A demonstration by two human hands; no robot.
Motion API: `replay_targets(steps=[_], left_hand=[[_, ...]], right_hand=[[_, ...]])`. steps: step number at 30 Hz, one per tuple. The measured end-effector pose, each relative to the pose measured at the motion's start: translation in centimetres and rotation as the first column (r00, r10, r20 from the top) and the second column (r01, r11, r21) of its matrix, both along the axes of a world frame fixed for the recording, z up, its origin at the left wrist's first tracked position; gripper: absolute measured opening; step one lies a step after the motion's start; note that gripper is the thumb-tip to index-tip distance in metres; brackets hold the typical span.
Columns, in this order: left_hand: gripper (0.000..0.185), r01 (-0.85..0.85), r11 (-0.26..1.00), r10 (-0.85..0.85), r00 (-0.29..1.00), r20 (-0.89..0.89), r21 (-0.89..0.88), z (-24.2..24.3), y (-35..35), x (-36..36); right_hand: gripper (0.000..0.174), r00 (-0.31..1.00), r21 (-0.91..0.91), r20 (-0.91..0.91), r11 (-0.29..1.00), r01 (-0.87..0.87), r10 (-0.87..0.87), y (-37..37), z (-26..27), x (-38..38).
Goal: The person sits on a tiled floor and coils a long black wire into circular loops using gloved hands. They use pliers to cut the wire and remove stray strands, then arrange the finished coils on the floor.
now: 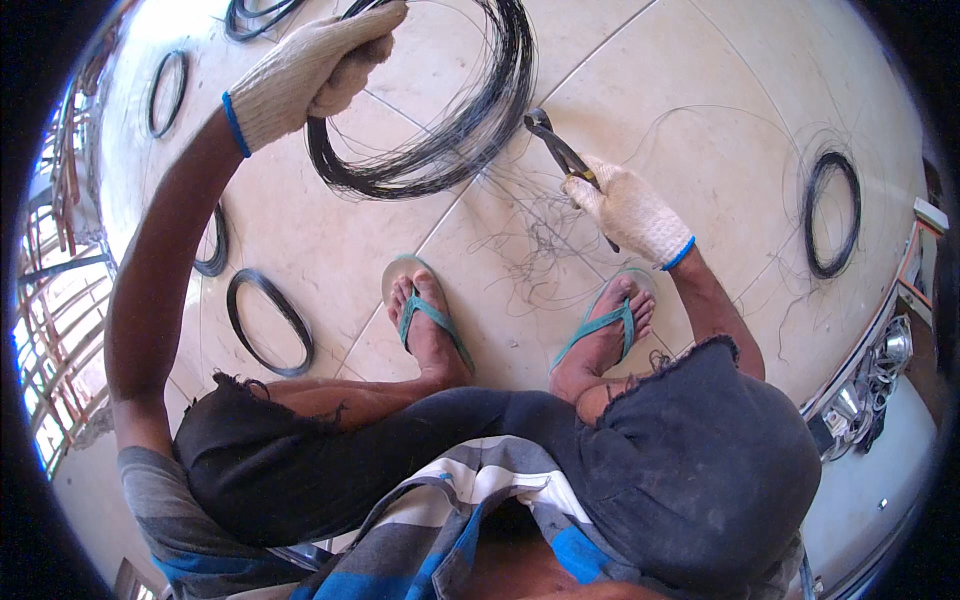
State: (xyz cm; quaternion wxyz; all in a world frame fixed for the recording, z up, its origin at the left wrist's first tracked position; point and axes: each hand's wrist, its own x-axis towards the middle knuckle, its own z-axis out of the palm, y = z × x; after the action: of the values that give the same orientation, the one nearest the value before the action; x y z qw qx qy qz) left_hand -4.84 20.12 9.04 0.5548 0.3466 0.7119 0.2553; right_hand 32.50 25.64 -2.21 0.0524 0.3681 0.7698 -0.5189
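Note:
My left hand (322,71), in a white knit glove with a blue cuff, grips the left side of a large coil of thin black wire (450,154). The coil's top runs out of view, and many loose strands stray from its bundle. In my right hand (626,206), gloved the same way, is a pair of end-cutting nippers (562,154) with dark handles. Their jaws are beside the coil's right side; whether they touch a strand I cannot tell. A tangle of loose wire pieces (544,240) lies on the tiles below the coil and the nippers.
Smaller wire coils lie on the tiled floor (705,67): one coil (810,217) at right, several at left, including one (238,330) near my knee. My sandalled feet (424,300) flank the loose wire. Metal lamps with cables (862,390) are at far right, a barred window (64,277) at left.

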Motion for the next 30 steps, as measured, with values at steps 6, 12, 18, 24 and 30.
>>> replay_targets(steps=[6,12,18,24,30], left_hand=[[0.048,0.01,0.999,-0.009,0.999,-0.051,0.033,0.2,0.1,0.5],[0.045,-0.054,0.997,0.059,0.994,-0.097,0.055,-0.5,-0.5,-1.0],[0.045,-0.158,0.987,0.159,0.987,0.022,-0.007,-2.9,-1.9,-5.3],[0.044,-0.147,0.989,0.147,0.989,0.007,0.008,1.3,0.2,0.2],[0.046,-0.102,0.993,0.091,0.98,-0.179,-0.053,3.2,2.3,5.5]], right_hand=[[0.041,0.991,-0.226,0.034,0.964,0.137,-0.133,-0.4,-0.3,-0.1],[0.041,0.893,-0.802,0.13,0.484,0.35,-0.43,-2.5,-0.6,0.8],[0.039,0.506,-0.848,0.105,0.188,0.495,-0.856,-0.6,-4.7,6.7],[0.04,0.805,-0.413,0.029,0.726,0.55,-0.593,2.1,0.8,8.8],[0.041,0.972,0.2,0.187,0.974,0.103,-0.142,2.0,6.3,5.9]])
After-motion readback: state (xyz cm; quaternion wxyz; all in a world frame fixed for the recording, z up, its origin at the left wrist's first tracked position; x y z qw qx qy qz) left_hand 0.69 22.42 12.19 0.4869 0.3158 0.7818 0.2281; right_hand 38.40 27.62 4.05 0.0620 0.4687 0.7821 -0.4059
